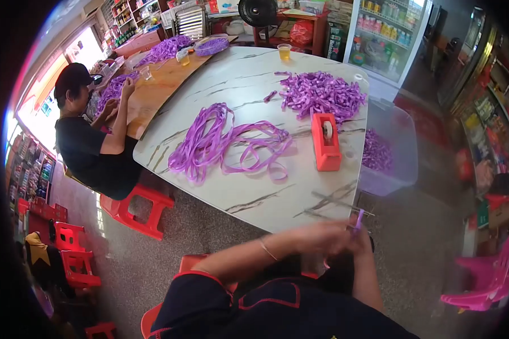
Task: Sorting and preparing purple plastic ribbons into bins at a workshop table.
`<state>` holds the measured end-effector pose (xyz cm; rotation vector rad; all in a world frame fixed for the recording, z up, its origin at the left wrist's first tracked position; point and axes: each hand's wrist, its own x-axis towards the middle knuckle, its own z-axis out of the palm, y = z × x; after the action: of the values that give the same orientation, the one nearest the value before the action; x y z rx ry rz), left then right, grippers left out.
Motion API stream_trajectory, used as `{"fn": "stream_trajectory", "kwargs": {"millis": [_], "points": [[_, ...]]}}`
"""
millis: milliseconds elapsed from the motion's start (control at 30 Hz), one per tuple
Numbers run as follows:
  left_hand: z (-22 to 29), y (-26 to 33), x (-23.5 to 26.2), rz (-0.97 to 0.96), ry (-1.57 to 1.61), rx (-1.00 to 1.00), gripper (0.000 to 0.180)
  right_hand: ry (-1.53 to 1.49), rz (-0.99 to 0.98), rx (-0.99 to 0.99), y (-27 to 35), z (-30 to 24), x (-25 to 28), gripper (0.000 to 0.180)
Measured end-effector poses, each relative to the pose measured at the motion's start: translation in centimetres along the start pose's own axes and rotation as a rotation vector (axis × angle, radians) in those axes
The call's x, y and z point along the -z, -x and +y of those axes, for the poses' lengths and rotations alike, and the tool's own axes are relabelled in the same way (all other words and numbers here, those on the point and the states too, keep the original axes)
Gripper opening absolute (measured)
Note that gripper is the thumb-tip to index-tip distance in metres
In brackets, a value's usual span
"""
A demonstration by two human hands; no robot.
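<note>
Directly below the camera, the person's two bare hands meet just off the near edge of a white marble-patterned surface [254,85]. Both are blurred by motion. The left hand [316,237] and the right hand [359,237] press close together, fingers curled inward, and their shared grip seems closed on a short purple strip of ribbon [359,219] that stands up from between them, its long axis roughly upright and tilted slightly away from the body. Whether each hand pinches the strip separately cannot be told through the blur.

Ahead of the grip and to its left, a long loose tangle of purple ribbon [220,144] sprawls over the surface, well apart from the hands. Straight ahead of the grip sits an orange-red tape dispenser [326,141], its long axis running away from the person; it is the nearest object on the surface. Beyond it lies a heap of cut purple ribbon pieces [322,93]. A clear plastic tub [398,164] holding more purple pieces stands ahead and to the right, beside the surface. Far left, another person in a black shirt [87,147] sits working.
</note>
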<state>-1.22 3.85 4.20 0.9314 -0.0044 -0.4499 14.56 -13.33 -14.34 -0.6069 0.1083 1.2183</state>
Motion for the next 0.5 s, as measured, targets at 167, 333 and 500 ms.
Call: {"fn": "stream_trajectory", "kwargs": {"millis": [167, 333, 500], "points": [[16.0, 6.8, 9.0, 0.813, -0.988, -0.585, 0.055, 0.200, 0.008, 0.149, 4.8, -3.5, -7.4, 0.037], [29.0, 14.2, 19.1, 1.488, -0.983, -0.731, 0.087, 0.267, -0.039, 0.009, 3.5, -4.1, -9.1, 0.039], [32.1, 17.9, 20.7, 1.699, -0.784, -0.674, 0.095, 0.235, -0.072, -0.054, 2.9, -4.3, -8.6, 0.032]]}}
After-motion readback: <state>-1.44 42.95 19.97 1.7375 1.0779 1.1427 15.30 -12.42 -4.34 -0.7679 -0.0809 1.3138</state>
